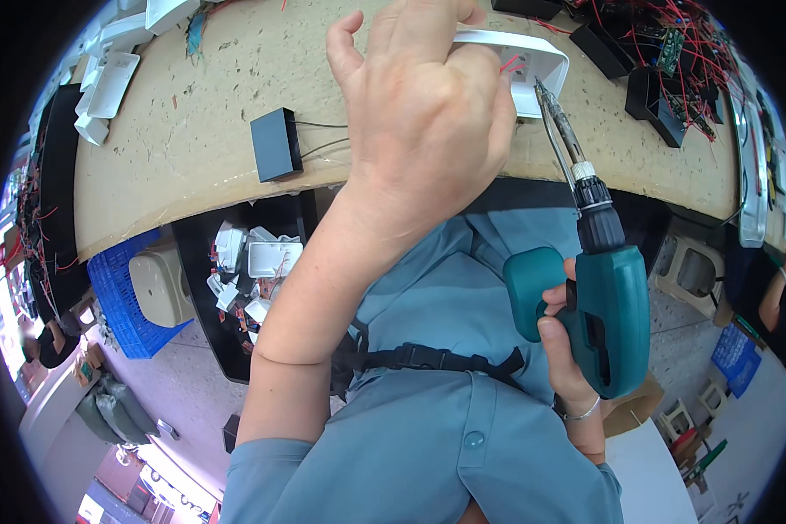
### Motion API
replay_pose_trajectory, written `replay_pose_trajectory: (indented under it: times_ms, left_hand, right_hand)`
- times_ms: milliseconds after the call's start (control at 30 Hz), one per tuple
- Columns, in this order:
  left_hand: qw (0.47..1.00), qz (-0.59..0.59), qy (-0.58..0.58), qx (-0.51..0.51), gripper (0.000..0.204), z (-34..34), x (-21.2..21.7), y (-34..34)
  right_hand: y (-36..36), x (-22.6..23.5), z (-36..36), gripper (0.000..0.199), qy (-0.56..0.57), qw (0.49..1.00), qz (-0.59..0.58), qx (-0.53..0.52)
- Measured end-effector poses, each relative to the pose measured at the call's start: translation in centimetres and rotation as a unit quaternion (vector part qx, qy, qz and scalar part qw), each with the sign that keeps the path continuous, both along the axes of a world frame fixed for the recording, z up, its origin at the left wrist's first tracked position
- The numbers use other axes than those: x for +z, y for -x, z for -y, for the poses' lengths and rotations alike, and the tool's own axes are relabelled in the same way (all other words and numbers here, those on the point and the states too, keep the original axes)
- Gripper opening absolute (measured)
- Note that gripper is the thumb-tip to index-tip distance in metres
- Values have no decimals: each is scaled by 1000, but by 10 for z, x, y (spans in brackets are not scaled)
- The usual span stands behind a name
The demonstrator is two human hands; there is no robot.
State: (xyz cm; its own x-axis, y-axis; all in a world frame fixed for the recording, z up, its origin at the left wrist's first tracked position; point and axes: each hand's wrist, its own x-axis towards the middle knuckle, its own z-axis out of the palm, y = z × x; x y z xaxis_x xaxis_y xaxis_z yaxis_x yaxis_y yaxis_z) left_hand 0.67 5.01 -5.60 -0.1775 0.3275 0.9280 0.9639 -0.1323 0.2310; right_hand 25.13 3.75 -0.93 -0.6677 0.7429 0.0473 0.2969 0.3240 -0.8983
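Note:
My right hand (568,332) is wrapped round the grip of a green soldering gun (613,314). Its thin metal tip points up into a white plastic case (543,65) on the table, where short red wires (513,63) show. Over the left part of that case is my left hand (424,113), its back toward me. The fingers there are bent and the little finger sticks out to the side. What the thumb and forefinger pinch beside the red wires is hidden. Left of my wrist stands a small black box (276,145) with two dark leads running under my arm.
Black boxes with circuit boards and tangled red wires (677,70) crowd the table's right end. White plastic cases (112,85) are heaped at the left. Below the table edge are a black bin (236,367) of white parts, a blue crate (131,306) and stools (162,284).

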Motion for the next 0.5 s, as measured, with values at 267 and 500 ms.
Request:
replay_pose_trajectory:
  times_ms: [267,500]
  left_hand:
    - [930,63,-252,-262,9,-12,-10,3]
    - [995,90,17,-46,8,19,37,-22]
  right_hand:
    - [-29,2,-1,47,54,994,50,75]
    - [-18,5,4,21,30,999,34,-2]
